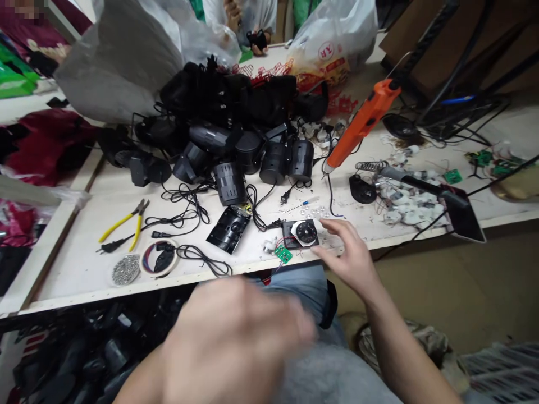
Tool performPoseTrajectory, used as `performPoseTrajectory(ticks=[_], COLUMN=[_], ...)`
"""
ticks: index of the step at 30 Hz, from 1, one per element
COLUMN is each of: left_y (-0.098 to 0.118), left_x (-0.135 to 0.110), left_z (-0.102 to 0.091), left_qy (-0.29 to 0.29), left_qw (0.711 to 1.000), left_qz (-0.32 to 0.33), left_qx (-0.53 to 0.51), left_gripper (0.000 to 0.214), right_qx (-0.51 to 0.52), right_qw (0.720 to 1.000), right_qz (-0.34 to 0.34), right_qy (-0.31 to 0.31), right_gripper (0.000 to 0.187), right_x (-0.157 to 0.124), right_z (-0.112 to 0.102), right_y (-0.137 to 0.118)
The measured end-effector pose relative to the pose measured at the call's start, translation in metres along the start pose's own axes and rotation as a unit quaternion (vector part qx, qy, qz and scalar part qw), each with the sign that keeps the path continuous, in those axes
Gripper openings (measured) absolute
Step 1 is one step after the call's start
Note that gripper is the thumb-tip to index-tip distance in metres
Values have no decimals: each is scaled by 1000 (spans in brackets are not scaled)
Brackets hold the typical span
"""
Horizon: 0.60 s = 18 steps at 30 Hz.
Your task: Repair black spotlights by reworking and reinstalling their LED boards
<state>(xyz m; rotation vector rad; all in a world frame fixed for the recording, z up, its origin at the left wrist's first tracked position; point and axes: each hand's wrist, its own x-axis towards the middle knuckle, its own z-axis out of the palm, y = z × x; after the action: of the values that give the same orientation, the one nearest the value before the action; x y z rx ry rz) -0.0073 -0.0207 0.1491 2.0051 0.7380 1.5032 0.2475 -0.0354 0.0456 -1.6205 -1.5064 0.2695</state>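
Note:
My right hand (347,255) is at the table's front edge, thumb and index finger spread apart. Just left of its fingertips lies a black housing part (290,240) with a round black disc (306,232) on a white mount. Thin red wires run from there towards a small green circuit board (283,253), beside a small white part (270,246). My left hand (242,336) is raised close to the camera, in front of the table edge and over my lap. Motion smears its fingers, so whether it holds anything cannot be made out.
An orange electric screwdriver (362,123) hangs at the right. Black cylindrical housings (273,161) are piled at the back. Yellow-handled pliers (137,224), a dish of screws (125,270) and black cables (206,258) lie left. White parts (412,199) are heaped right. Another person's hand (257,45) shows across the table.

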Motion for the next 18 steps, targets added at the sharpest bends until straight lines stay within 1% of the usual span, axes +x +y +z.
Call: performPoseTrajectory(ticks=[1, 2, 4, 5, 7, 9, 12, 18], left_y=[-20, -39, -72, -84, -101, -108, -112, -116], left_x=[7, 12, 14, 11, 3, -5, -11, -12], left_z=[8, 17, 36, 44, 56, 63, 67, 70], left_qy=[-32, -120, -153, -174, -192, -207, -217, -196], left_qw=[999, 991, 981, 977, 972, 968, 968, 976], left_qz=[-12, -25, -42, -49, -57, -59, -51, -35], left_qx=[15, 52, 111, 117, 123, 128, 119, 85], left_gripper=[31, 33, 23, 20, 16, 10, 6, 11], right_qx=[-25, -48, -75, -82, -89, -87, -75, -37], right_qw=[999, 996, 993, 992, 990, 989, 990, 997], right_qz=[-41, -68, -93, -99, -111, -122, -118, -62], right_qy=[-13, -17, -14, -8, 2, 7, 6, -15], right_gripper=[48, 50, 49, 48, 49, 52, 56, 54], right_x=[-4, -6, -5, -3, 0, 3, 4, 5], right_z=[6, 11, 17, 19, 21, 22, 22, 20], right_y=[-6, -9, -11, -10, -7, -5, -5, -5])
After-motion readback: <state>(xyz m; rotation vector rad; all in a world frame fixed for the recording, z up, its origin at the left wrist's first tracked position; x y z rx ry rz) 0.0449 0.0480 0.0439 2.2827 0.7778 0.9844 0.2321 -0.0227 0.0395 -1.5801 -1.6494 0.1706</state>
